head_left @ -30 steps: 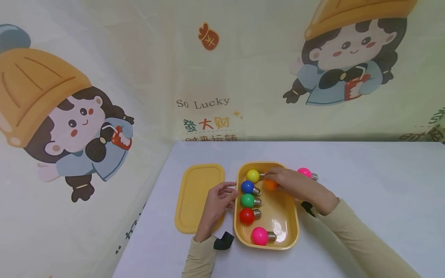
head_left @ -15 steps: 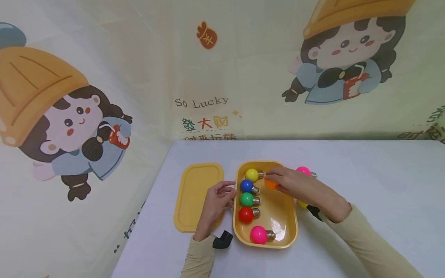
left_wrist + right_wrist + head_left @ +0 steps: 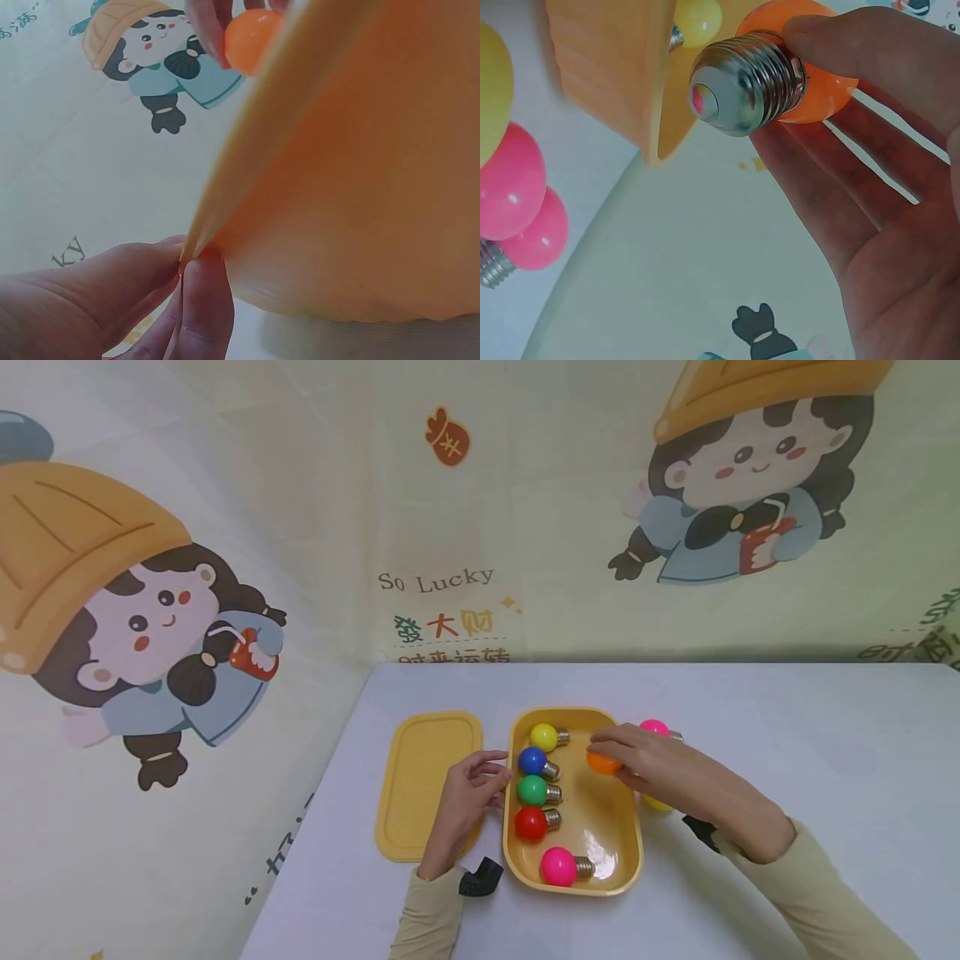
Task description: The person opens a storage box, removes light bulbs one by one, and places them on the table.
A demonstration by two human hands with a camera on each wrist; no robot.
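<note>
My right hand [image 3: 663, 764] holds an orange light bulb [image 3: 603, 762] above the right part of a yellow tray [image 3: 596, 822]. In the right wrist view the bulb's metal screw base [image 3: 746, 84] points away from the palm, with the thumb against the orange globe. At the tray's left side, my left hand [image 3: 468, 793] pinches the rim between thumb and fingers, as the left wrist view shows. Along that side inside lie a yellow bulb [image 3: 543, 737], a blue bulb [image 3: 533, 761], a green bulb [image 3: 532, 791] and a red bulb [image 3: 531, 824]. A pink bulb [image 3: 559, 867] lies near the front.
A flat yellow lid [image 3: 423, 777] lies left of the tray, partly behind the left hand. Beyond the tray's right side are a pink bulb [image 3: 654, 728] and a yellow bulb [image 3: 657, 803], both partly hidden by the right arm. A patterned cloth [image 3: 555, 527] hangs behind the white table [image 3: 825, 752].
My right hand has drawn a little to the right with the orange bulb, away from the yellow and blue bulbs. The left hand stays at the tray's rim.
</note>
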